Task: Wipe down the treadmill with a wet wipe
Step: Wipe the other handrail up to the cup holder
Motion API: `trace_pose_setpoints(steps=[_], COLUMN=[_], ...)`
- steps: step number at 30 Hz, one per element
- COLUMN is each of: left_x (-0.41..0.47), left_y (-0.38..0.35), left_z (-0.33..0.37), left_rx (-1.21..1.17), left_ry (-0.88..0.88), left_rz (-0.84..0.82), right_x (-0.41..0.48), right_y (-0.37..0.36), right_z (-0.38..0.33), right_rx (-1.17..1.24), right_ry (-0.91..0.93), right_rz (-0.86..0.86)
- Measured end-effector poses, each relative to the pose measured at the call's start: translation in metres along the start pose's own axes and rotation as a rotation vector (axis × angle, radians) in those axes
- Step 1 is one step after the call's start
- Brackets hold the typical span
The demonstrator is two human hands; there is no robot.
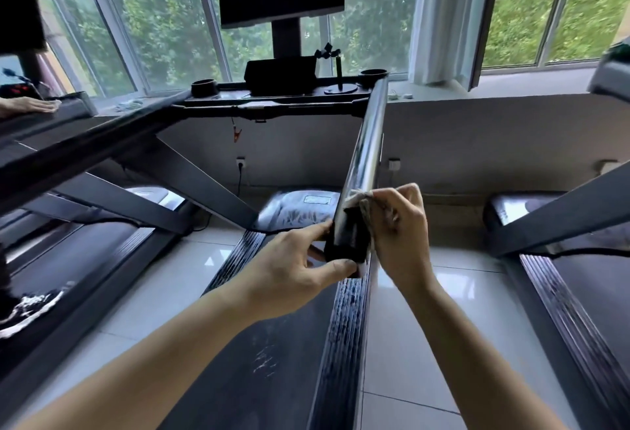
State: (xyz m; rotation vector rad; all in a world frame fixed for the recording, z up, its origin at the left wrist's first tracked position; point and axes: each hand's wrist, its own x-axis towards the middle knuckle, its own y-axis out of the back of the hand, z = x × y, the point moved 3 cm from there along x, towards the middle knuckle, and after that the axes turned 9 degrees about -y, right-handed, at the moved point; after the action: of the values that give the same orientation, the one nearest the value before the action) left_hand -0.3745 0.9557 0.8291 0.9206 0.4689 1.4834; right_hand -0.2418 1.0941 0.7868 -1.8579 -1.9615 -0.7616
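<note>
Rail (366,157) of treadmill (272,344) runs down from console (283,77). Left hand (300,259) at rail's near end, thumb and fingers clamped on black end cap (347,242). Right hand (400,225) just right of rail, fingers curled together, pinching wipe (361,198) — wipe crumpled, pressed against rail just above cap.

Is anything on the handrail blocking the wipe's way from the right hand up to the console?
Nothing visible. The handrail runs bare from the wet wipe in the right hand to the console; the left hand grips the end cap nearer the camera, outside that path.
</note>
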Motion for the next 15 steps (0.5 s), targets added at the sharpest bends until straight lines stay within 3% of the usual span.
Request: trace_pose_setpoints(steps=[4, 10, 15], left_x=[0.002, 0.009, 0.009], left_y=[0.003, 0.007, 0.009], left_z=[0.007, 0.01, 0.014], left_rx=[0.003, 0.056, 0.068], left_ry=[0.017, 0.002, 0.016], left_rz=[0.0, -0.013, -0.055], right_x=[0.033, -0.038, 0.018], right_y=[0.0, 0.017, 0.0], right_z=[0.003, -0.045, -0.024], right_rx=[-0.268, -0.058, -0.144], right_ry=[0.004, 0.164, 0.116], right_rz=[-0.029, -0.274, -0.284])
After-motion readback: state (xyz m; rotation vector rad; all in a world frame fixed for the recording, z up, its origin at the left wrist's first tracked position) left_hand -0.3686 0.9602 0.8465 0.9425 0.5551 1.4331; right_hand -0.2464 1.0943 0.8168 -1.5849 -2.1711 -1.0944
